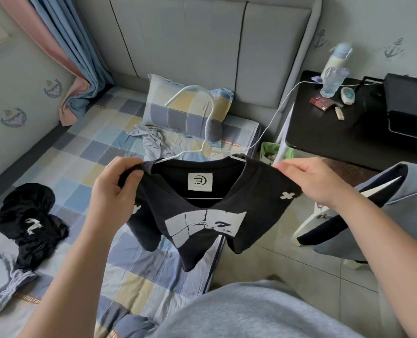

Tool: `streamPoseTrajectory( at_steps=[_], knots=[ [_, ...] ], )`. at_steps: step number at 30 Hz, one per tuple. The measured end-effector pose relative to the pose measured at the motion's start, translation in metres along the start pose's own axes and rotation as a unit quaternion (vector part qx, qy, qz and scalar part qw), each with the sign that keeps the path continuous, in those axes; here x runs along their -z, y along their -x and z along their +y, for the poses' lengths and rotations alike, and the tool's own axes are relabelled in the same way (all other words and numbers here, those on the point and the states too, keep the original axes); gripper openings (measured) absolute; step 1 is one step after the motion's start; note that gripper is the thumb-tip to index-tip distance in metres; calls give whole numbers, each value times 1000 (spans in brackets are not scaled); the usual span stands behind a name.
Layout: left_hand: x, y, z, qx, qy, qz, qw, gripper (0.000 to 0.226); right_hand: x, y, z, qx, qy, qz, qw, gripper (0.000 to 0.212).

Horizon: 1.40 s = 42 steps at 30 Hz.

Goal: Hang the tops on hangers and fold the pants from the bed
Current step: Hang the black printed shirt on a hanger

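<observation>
I hold a black T-shirt (202,215) with a white print up in front of me over the bed's right edge. A white hanger (206,123) sits inside its neck, its hook rising above the collar. My left hand (114,189) grips the shirt's left shoulder. At the right shoulder, my right hand (312,179) pinches the fabric. A crumpled black garment (31,225) with a white mark lies on the bed at the left. A light blue garment (151,140) lies bunched in front of the pillow.
The bed (92,167) has a checked blue and yellow sheet and a matching pillow (188,111) at the headboard. A black bedside table (329,132) at the right carries bottles and small items. Another hung garment (385,206) shows at the far right. Tiled floor lies below.
</observation>
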<state>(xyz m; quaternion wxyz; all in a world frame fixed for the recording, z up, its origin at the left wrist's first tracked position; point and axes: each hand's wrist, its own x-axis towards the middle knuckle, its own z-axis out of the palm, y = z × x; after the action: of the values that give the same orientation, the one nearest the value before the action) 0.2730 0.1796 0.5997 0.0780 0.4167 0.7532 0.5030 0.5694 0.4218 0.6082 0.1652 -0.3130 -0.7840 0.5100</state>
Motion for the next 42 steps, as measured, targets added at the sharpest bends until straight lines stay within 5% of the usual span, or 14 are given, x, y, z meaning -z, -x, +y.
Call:
streamPoseTrajectory(
  at_steps=[5, 10, 15, 23, 34, 42],
  knots=[
    [-21, -17, 8, -17, -3, -40, 999, 37, 9, 18, 4, -37, -19, -9, 999, 12],
    [-59, -29, 22, -44, 6, -99, 994, 49, 24, 51, 20, -12, 45, 128, 991, 20],
    [-113, -31, 48, -83, 11, -193, 978, 58, 51, 107, 58, -77, 73, 144, 984, 5],
    [-224, 0, 107, -168, 8, -376, 911, 32, 83, 241, 95, -159, 44, 204, 965, 43],
    [-392, 118, 233, -283, 24, -518, 806, 35, 137, 447, 118, -232, -28, 412, 881, 40],
    [-504, 231, 328, -294, 22, -557, 777, 33, 159, 582, 140, -313, -84, 541, 776, 47]
  ],
)
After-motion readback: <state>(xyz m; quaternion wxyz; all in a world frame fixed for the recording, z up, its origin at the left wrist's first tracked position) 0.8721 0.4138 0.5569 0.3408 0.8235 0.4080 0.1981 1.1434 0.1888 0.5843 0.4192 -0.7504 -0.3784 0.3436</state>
